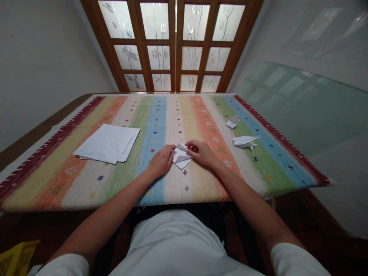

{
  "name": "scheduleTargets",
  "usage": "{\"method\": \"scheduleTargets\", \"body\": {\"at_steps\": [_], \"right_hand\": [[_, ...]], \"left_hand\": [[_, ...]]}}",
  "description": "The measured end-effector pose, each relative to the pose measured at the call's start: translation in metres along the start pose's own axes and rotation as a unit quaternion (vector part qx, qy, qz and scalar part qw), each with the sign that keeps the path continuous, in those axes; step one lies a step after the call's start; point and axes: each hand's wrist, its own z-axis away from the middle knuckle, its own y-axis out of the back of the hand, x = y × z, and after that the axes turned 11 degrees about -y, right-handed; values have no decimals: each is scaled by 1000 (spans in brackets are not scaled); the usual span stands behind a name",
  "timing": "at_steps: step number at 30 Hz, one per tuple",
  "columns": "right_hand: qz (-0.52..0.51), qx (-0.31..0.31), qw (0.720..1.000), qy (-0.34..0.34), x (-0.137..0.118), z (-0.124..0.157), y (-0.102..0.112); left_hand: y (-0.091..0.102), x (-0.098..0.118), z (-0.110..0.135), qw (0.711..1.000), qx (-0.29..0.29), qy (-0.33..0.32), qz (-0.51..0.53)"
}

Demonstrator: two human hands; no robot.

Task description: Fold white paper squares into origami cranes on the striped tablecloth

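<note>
No words, brand names or numbers could be read anywhere in view. The yellow packet (17,258) at the lower left bore dark markings, but they were too blurred and cut off to make out.

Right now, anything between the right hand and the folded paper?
Nothing visible. The right hand touches the folded white paper at its right side, and the left hand touches its left side. The stack of white paper sheets lies farther left, beyond the left hand.
</note>
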Motion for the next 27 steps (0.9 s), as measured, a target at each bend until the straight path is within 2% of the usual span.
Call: {"method": "scheduleTargets", "body": {"at_steps": [6,12,20,27], "right_hand": [[19,49,998,-21,1,-2,3],[26,23,999,-36,-1,-2,5],[72,32,996,-44,-8,-1,7],[39,13,998,-53,-5,-2,6]], "left_hand": [[5,1,1,998,-45,-43,-9],[7,2,1,996,-64,-62,-16],[6,4,2,995,-77,-55,-27],[4,3,2,995,-76,-52,-33]]}}
